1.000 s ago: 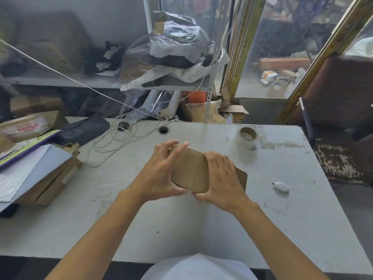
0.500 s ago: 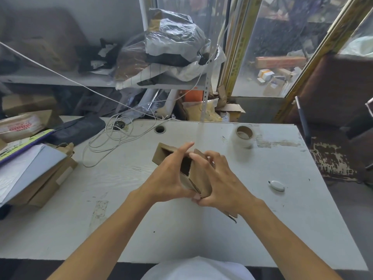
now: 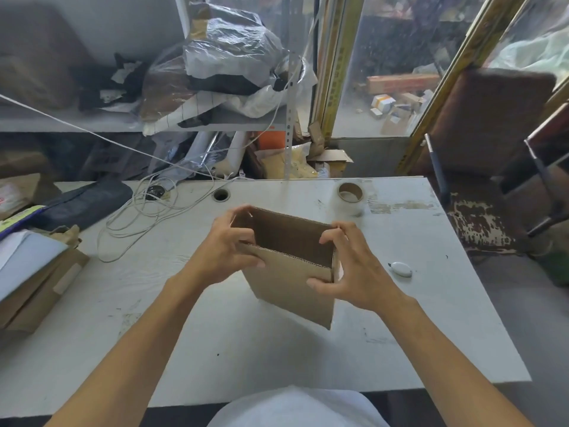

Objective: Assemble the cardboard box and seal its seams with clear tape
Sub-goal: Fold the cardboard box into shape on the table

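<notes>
A brown cardboard box (image 3: pixel 292 282) is held upright above the white table (image 3: pixel 234 349), spread into a rectangular tube with its top open toward me. My left hand (image 3: pixel 226 246) grips its left end, fingers curled over the far wall. Gripping the right end is my right hand (image 3: pixel 351 266), thumb on the near panel. A roll of clear tape (image 3: pixel 351 197) stands on the table behind the box, apart from both hands.
A small white oval object (image 3: pixel 400 269) lies right of the box. White cable (image 3: pixel 144 217) coils at the back left by a cable hole (image 3: pixel 221 195). Stacked cardboard and papers (image 3: pixel 34 272) fill the left edge. A worn chair (image 3: pixel 486 186) stands to the right.
The flat folded cardboard has been pulled open into a rectangular tube. My hands moved apart from its middle to its two ends.
</notes>
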The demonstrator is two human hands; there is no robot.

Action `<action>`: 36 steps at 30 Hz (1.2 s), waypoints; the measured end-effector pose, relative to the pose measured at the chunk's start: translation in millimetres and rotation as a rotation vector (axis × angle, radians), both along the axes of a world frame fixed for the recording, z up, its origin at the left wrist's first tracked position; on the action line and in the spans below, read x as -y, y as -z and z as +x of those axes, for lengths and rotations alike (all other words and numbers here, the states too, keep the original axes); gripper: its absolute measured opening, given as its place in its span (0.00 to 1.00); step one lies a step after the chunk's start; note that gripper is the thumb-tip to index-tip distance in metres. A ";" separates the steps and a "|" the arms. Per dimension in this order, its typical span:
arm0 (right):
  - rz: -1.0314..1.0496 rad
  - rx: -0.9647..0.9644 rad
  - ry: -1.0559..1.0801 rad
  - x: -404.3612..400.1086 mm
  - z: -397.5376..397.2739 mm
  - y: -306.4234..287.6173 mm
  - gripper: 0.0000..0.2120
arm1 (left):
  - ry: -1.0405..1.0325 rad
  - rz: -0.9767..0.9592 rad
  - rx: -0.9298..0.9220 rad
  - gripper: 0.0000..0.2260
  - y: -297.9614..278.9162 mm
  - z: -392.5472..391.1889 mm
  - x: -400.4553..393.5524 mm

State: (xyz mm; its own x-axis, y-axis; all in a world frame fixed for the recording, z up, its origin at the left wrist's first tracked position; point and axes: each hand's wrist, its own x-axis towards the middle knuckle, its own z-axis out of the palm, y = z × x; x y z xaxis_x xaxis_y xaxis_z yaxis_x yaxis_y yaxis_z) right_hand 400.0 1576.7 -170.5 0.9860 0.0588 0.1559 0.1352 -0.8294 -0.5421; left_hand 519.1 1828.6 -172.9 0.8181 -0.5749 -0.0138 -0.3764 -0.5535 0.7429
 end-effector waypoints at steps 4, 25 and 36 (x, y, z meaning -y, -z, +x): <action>0.013 -0.181 -0.010 6.6 4.5 14.0 0.33 | -0.031 -0.025 0.100 0.14 -0.8 -16.2 -5.5; 0.400 -0.299 0.016 -30.2 8.0 31.4 0.41 | -0.152 -0.112 0.142 0.13 45.8 -64.1 -35.6; 0.476 -0.224 0.116 -33.9 0.8 41.6 0.29 | -0.188 -0.170 0.036 0.35 54.0 -58.0 -41.2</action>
